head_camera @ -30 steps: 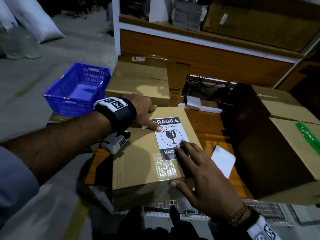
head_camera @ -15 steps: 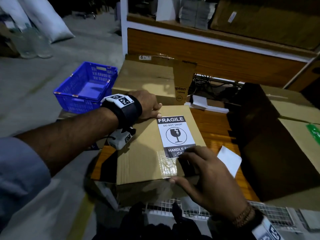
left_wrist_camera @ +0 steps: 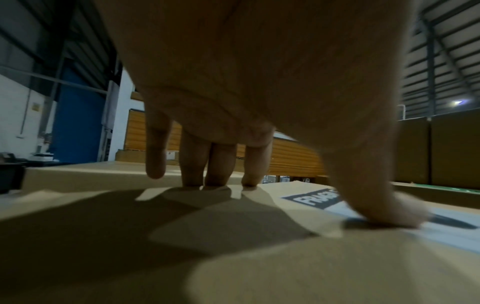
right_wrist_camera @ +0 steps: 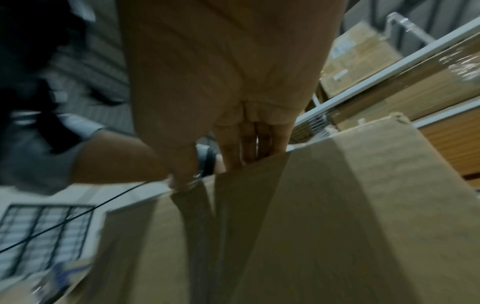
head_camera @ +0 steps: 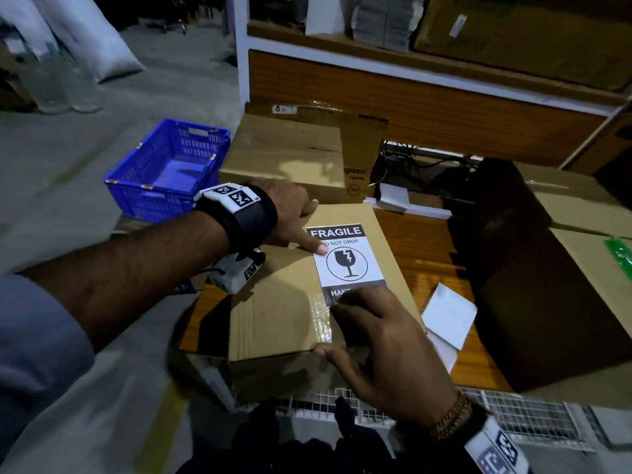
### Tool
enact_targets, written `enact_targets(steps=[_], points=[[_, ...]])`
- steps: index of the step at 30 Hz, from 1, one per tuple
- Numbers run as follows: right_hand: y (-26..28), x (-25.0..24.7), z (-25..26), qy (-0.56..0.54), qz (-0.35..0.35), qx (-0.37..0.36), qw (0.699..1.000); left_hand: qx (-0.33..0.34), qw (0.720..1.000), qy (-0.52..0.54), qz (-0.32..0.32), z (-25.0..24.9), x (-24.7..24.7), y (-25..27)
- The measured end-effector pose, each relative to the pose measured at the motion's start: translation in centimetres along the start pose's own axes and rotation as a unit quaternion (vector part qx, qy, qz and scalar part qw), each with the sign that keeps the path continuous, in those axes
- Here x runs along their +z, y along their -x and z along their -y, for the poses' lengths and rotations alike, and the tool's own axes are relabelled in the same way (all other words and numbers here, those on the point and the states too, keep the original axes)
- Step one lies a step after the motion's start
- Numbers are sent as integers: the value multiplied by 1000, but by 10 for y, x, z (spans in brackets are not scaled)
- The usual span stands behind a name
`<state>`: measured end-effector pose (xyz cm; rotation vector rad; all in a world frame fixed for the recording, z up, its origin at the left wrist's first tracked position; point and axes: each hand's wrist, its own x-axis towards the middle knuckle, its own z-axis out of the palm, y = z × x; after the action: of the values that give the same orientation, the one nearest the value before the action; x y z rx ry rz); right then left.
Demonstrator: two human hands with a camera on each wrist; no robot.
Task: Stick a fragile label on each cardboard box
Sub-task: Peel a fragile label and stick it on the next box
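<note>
The cardboard box (head_camera: 290, 302) serves as the landmark; it lies flat on the wooden counter (head_camera: 427, 254), closed top face up.

Nearest the person, a white wire grid (head_camera: 513, 415) runs along the counter edge just below the box.

The right hand (head_camera: 386, 347) lies on the near right corner of the box. Its fingers (head_camera: 349, 304) are spread and nearly straight, pressed flat on the lower edge of the fragile label (head_camera: 343, 258); its thumb (head_camera: 333, 354) touches the near edge of the box. It grips nothing.

A strip of clear tape (head_camera: 321, 319) crosses the near part of the box top, just left of the right hand and touching the label's lower left corner.

The fragile label lies flat on the right half of the box top, with the printed word FRAGILE at its far end.

The left hand (head_camera: 290, 213) rests on the far left part of the box top. Its thumb (head_camera: 316, 246) presses the label's upper left area; in the left wrist view three fingertips (left_wrist_camera: 218, 179) touch the cardboard and the fourth is raised. It grips nothing.

White backing sheets (head_camera: 448, 316) lie on the counter just right of the box.

A large carton (head_camera: 564, 302) stands further right of the box, apart from it.

A second carton (head_camera: 284, 155) sits just beyond the box.

A blue plastic crate (head_camera: 143, 186) stands to the far left of the box.

A wooden shelf unit (head_camera: 410, 107) runs behind everything.
</note>
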<state>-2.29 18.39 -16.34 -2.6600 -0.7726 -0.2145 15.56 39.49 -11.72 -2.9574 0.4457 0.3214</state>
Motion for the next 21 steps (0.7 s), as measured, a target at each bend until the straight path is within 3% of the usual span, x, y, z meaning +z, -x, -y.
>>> enact_targets(steps=[6, 13, 18, 21], points=[[-10, 8, 2, 71, 65, 31, 995, 4, 998, -56, 4, -13, -1, 0], [-3, 10, 8, 71, 8, 0, 997, -14, 999, -36, -29, 0, 3, -5], [6, 18, 6, 45, -53, -23, 997, -22, 1000, -2, -12, 3, -2, -5], [4, 14, 5, 13, -50, -9, 999, -14, 1000, 0, -7, 4, -1, -4]])
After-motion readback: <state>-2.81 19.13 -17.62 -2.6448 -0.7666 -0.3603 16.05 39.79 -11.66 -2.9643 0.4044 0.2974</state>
